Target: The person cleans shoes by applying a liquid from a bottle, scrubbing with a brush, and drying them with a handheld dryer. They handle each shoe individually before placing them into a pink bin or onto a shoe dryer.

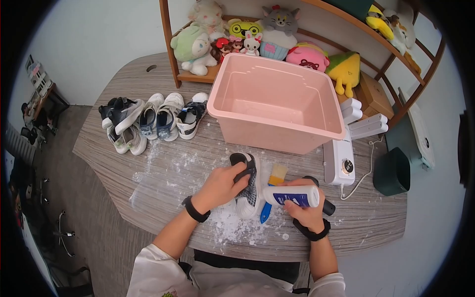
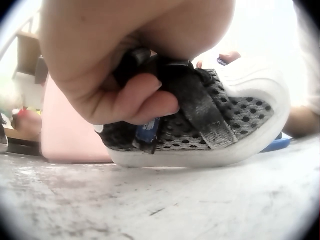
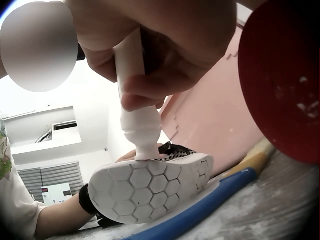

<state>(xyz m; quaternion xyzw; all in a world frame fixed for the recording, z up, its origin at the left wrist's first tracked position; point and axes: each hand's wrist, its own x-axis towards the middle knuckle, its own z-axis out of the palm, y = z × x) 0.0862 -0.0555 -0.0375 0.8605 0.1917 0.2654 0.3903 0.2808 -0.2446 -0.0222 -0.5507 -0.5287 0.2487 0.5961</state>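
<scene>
My left hand [image 1: 221,187] grips a small grey and black mesh shoe [image 2: 200,115] by its ankle opening and strap. In the right wrist view the shoe [image 3: 145,187] is tipped on its side, its white hexagon-patterned sole showing. A white bottle [image 1: 297,196] with a blue label lies in the grip of my right hand [image 1: 309,210], held nearly level. Its white nozzle [image 3: 146,145] meets the edge of the sole. Beside the shoe lies a brush with a blue handle [image 1: 265,213] and pale bristles [image 1: 278,172].
A pink bin [image 1: 277,129] stands behind the shoe. Several shoes [image 1: 168,116] are lined up at the left. White powder [image 1: 232,230] is scattered on the table [image 1: 163,203]. A white appliance [image 1: 340,163] and a dark cylindrical object [image 1: 328,208] are at the right. Plush toys [image 1: 195,49] fill the shelf.
</scene>
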